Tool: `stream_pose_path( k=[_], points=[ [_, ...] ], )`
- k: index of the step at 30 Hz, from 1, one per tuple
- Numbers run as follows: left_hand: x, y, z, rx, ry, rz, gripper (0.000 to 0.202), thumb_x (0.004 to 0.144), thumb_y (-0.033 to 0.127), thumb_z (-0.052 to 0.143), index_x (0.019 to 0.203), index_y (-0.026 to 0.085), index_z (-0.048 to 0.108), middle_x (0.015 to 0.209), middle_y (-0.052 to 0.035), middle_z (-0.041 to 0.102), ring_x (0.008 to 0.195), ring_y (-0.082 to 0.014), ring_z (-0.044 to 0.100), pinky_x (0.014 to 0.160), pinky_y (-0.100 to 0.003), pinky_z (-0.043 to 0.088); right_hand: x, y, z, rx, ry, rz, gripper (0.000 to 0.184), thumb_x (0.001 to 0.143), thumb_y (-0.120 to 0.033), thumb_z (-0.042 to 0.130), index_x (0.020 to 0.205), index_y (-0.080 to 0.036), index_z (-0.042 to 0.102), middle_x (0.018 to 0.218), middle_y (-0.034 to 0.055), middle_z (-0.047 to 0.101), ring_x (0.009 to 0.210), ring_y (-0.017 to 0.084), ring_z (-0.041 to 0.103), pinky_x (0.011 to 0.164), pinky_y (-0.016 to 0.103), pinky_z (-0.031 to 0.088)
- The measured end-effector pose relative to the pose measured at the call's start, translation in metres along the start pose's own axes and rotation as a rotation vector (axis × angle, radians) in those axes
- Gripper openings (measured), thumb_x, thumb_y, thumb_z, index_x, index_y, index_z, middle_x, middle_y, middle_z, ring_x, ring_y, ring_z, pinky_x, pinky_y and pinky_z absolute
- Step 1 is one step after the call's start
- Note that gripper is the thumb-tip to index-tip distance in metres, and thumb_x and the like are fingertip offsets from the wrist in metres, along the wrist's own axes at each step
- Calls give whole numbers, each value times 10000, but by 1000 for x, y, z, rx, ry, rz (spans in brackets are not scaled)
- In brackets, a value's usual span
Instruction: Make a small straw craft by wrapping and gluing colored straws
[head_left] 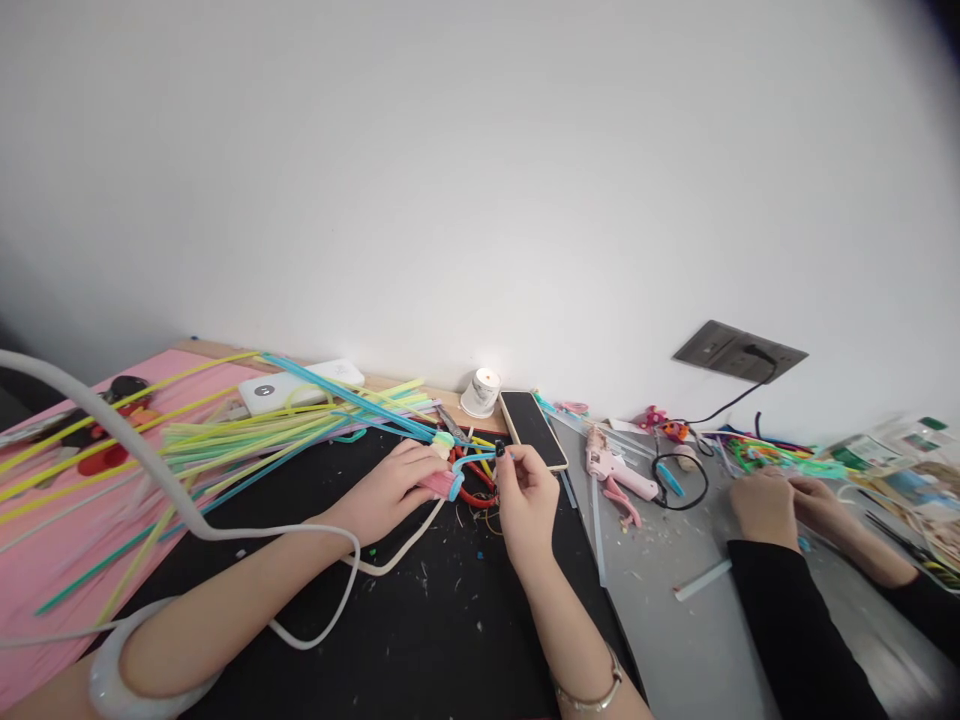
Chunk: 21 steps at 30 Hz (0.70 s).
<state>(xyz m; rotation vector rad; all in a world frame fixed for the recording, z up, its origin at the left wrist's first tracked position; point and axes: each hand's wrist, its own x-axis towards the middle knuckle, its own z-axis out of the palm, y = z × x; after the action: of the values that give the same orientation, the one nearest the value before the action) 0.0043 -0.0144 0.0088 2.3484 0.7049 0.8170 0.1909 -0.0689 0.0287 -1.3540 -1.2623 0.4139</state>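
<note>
My left hand [394,487] rests on the black mat [420,630], its fingers closed around a small pink piece [444,485] with a pale green and yellow part [443,442] at its top. My right hand [526,497] is pinched on one end of a curved blue straw [474,460] that bends across to the pink piece. Red-handled scissors [474,483] lie between the two hands. A long bundle of coloured straws [247,430] stretches away to the left of my left hand.
A lit candle [481,391] and a phone [533,428] stand by the wall. A pink glue gun [615,466] lies on the grey mat [675,600]. Another person's hands [787,505] work at the right among pipe cleaners [757,452]. A white cable [187,515] crosses my left arm.
</note>
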Motion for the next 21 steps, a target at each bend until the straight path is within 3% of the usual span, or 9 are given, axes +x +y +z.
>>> stream_pose_path(
  k=[7,12,14,18,21],
  points=[
    [-1,8,-1,-180,-12,-52,222,853,203,525,1050,242,621,1042,-41,637,1023,-215,527,926,-338,410,11,1,-4,42,96,148,277,865,-361,514,649,-191,481,545,-56,395,488,101,352,451,222,276],
    [2,8,1,-415,168,-308,250,843,334,555,1063,219,582,1050,-50,631,987,-227,572,891,-349,435,12,2,-6,11,106,156,289,861,-352,507,624,-192,466,539,-56,372,487,100,325,447,225,259],
    [3,8,0,-502,235,-349,262,852,380,534,1042,203,568,1003,-43,631,944,-218,577,848,-332,446,11,2,-5,-6,81,157,283,857,-339,505,618,-193,465,539,-56,373,487,100,324,445,223,259],
    [5,6,-2,-523,322,-384,212,873,390,492,873,187,552,708,21,546,666,-152,510,659,-265,418,7,0,-1,-69,-9,67,285,845,-281,499,580,-199,436,542,-49,392,513,108,362,480,224,294],
    [4,4,-3,-492,363,-431,213,876,385,478,797,192,524,609,53,455,561,-129,433,582,-246,366,3,-1,1,-150,-84,-55,305,851,-263,485,559,-202,424,535,-42,421,514,112,386,509,232,317]
  ],
)
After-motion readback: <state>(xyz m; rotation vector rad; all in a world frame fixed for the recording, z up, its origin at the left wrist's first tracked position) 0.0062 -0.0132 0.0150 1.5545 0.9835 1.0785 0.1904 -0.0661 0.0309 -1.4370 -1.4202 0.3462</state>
